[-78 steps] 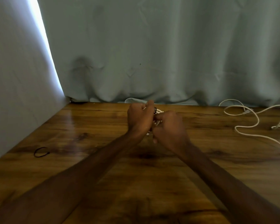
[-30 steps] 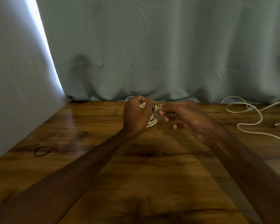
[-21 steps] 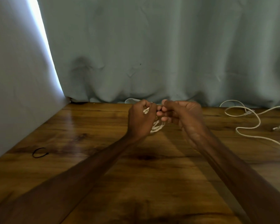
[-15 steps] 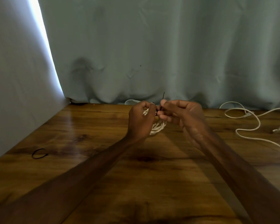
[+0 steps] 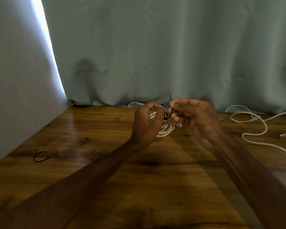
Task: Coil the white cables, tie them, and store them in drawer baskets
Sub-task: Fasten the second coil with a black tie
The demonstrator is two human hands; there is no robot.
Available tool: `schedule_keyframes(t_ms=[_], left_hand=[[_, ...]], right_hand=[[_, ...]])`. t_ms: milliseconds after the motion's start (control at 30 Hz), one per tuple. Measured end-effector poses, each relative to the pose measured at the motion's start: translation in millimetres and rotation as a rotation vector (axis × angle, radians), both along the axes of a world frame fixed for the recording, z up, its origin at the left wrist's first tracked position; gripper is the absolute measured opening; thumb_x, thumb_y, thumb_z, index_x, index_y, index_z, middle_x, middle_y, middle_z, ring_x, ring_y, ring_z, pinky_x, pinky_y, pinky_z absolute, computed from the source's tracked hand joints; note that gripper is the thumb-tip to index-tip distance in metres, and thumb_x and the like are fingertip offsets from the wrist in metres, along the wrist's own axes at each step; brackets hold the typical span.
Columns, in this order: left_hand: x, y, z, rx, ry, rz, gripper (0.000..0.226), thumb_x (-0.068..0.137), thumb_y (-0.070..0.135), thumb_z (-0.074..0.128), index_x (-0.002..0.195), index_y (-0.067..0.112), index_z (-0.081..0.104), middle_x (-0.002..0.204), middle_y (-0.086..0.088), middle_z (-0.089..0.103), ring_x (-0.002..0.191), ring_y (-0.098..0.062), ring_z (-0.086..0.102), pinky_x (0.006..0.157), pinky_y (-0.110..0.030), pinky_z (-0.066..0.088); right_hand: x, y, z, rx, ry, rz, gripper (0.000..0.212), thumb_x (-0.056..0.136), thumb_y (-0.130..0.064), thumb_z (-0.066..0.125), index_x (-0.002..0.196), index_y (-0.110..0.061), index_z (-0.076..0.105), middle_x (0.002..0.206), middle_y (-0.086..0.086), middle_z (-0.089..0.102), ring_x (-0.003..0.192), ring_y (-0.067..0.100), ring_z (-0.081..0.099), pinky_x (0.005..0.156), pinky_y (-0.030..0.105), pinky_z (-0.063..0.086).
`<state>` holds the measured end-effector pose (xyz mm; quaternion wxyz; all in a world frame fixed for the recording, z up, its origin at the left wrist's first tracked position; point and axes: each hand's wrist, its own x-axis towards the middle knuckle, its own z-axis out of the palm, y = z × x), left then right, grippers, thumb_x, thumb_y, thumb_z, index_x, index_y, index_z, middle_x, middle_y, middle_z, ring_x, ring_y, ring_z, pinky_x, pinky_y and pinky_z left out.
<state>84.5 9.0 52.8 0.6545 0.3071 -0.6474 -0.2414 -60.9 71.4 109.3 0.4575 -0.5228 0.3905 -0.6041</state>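
L hand [image 5: 146, 124] grips the cable coil [image 5: 166, 128]. R hand [image 5: 193, 116] pinches the black tie [image 5: 168, 115] just beside it. Tie sits between hands, crossing the coil.

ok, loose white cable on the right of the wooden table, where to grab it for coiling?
Probably pinch the loose white cable just behind its plug end, from above: it lies flat on the wooden table, and a free end starts a coil cleanly.
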Motion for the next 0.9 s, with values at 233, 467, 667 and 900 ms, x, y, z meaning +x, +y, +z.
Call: schedule_keyframes(t_ms=[233, 467, 667, 900], left_hand=[[-3, 4, -3, -0.083, -0.037, 0.018, 0.021, 0.095, 0.008, 0.055, 0.075, 0.003, 0.06, 0.065, -0.004, 0.06, 0.059, -0.018, 0.057, 0.055, -0.038, 0.047], [-2, 1, -3, -0.077, -0.027, 0.01, 0.018, 0.094, 0.006, 0.06, 0.077, 0.003, 0.065, 0.069, -0.007, 0.067, 0.063, -0.022, 0.065, 0.059, -0.045, 0.052], [1, -1, -10, -0.078, -0.049, 0.015, 0.022, 0.089, 0.022, 0.059, 0.078, 0.005, 0.067, 0.071, -0.006, 0.071, 0.065, -0.024, 0.07, 0.06, -0.048, 0.055], [2, -4, -11, -0.072, -0.054, 0.041, 0.017, 0.089, 0.014, 0.06, 0.076, 0.005, 0.067, 0.07, -0.004, 0.071, 0.064, -0.02, 0.069, 0.061, -0.046, 0.055]], right_hand=[[4, 10, 9, -0.08, 0.068, -0.035, 0.007, 0.086, 0.001, 0.071, 0.086, -0.002, 0.078, 0.076, 0.016, 0.075, 0.061, 0.018, 0.065, 0.061, 0.021, 0.058], [6, 8, 8, -0.027, 0.061, -0.057, 0.007, 0.088, -0.004, 0.071, 0.09, -0.002, 0.078, 0.075, 0.012, 0.073, 0.058, 0.014, 0.06, 0.056, 0.022, 0.053], [6, 3, 2, 0.121, 0.162, -0.054, 0.011, 0.085, -0.013, 0.077, 0.082, -0.002, 0.077, 0.071, 0.007, 0.069, 0.057, 0.012, 0.057, 0.052, 0.02, 0.049], [6, 1, 1, 0.3, 0.095, 0.034, 0.014, 0.086, -0.016, 0.074, 0.093, -0.005, 0.077, 0.073, 0.005, 0.07, 0.057, 0.008, 0.061, 0.05, 0.017, 0.051]])
